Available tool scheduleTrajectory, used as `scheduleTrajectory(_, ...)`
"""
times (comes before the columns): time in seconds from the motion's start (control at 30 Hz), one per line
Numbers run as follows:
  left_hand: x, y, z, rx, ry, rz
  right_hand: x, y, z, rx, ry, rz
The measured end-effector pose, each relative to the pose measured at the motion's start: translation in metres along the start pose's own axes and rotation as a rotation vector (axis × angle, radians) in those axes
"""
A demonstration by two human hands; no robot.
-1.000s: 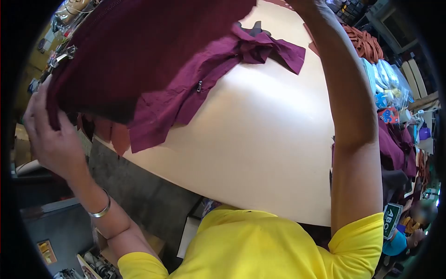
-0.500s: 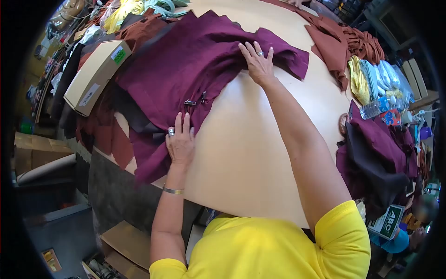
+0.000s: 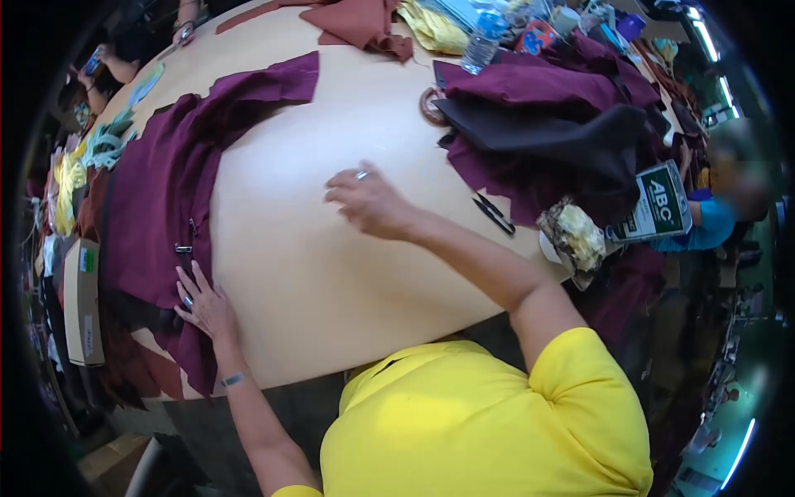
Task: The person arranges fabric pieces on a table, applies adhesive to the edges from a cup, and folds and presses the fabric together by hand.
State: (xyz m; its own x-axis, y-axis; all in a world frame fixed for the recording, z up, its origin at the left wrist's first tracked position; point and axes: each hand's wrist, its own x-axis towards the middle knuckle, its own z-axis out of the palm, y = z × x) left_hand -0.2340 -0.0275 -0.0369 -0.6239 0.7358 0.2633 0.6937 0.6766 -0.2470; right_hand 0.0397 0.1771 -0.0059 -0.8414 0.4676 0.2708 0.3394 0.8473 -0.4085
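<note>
A maroon piece of cloth (image 3: 157, 207) lies along the left side of the table, with dark fabric under it. My left hand (image 3: 205, 311) rests on its near end, fingers spread. Just beyond those fingertips, a small metal piece like a zip slider (image 3: 183, 248) sits on the cloth. My right hand (image 3: 368, 200) is over the bare middle of the table, its fingers loosely bent and apart, with nothing visible in them. To its right lie black thread snips (image 3: 494, 215), beside a heap of maroon and dark cloth (image 3: 546, 108).
A long cardboard box (image 3: 83, 302) stands at the left edge. A water bottle (image 3: 484, 41), a brown ring (image 3: 431, 107) and rust-coloured cloth (image 3: 360, 25) are at the far side. Near the right edge sits a crumpled yellowish bundle (image 3: 577, 238). Other people are around the table.
My right hand has come off the maroon cloth and moved over the bare tabletop. The left stays on the cloth. The view has turned right, bringing the snips into sight.
</note>
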Motion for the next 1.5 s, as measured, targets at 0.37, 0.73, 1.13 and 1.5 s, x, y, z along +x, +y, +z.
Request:
scheduleTrajectory(0.37,-0.114,0.115,-0.034,-0.537,-0.086,0.353,-0.126,0.202,-0.202,-0.961,0.251,0.694)
scheduleTrajectory(0.73,-0.066,0.182,-0.131,-2.397,-0.535,0.141,-0.025,0.024,-0.137,-0.121,0.853,-0.244)
scheduleTrajectory(1.13,-0.069,0.11,-0.058,-2.273,-0.63,-0.464,-0.071,0.035,-0.049,0.377,0.54,0.004)
scheduleTrajectory(1.5,-0.087,0.071,-0.046,-2.154,-0.785,-0.47,-0.017,0.088,-0.048,-0.03,0.421,0.093)
